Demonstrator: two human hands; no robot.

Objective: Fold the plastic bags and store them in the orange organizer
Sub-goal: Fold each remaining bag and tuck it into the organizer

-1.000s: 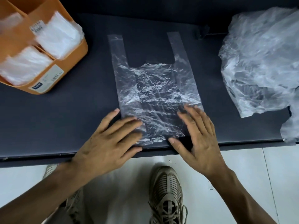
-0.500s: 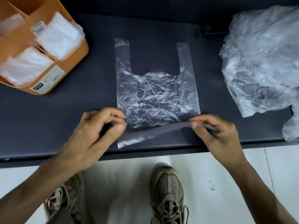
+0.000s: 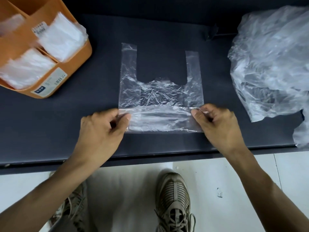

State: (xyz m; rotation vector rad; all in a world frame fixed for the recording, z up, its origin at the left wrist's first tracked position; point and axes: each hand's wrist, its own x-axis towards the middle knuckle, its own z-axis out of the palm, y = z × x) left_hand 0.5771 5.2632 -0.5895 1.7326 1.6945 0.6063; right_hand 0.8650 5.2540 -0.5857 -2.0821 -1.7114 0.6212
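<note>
Dark counter (image 3: 50,124) fills the view above a pale tiled floor. At its near middle, the left hand (image 3: 102,131) and the right hand (image 3: 219,126) each pinch a bottom corner of the clear plastic bag (image 3: 160,96), thumb and fingertips clamped on the film. A second ago both palms lay flat on the bag; half a second ago the fingers had lifted its bottom edge. Now that edge is turned over toward 12 o'clock, and a doubled band lies across the bag's lower part, its handles pointing to 12 o'clock. The first fold is probably made, with more folds to come before storing. At 10 o'clock stands the orange organizer (image 3: 71,67), holding folded bags already. At 2 o'clock lies a heap of loose bags (image 3: 270,61), not yet folded.
</note>
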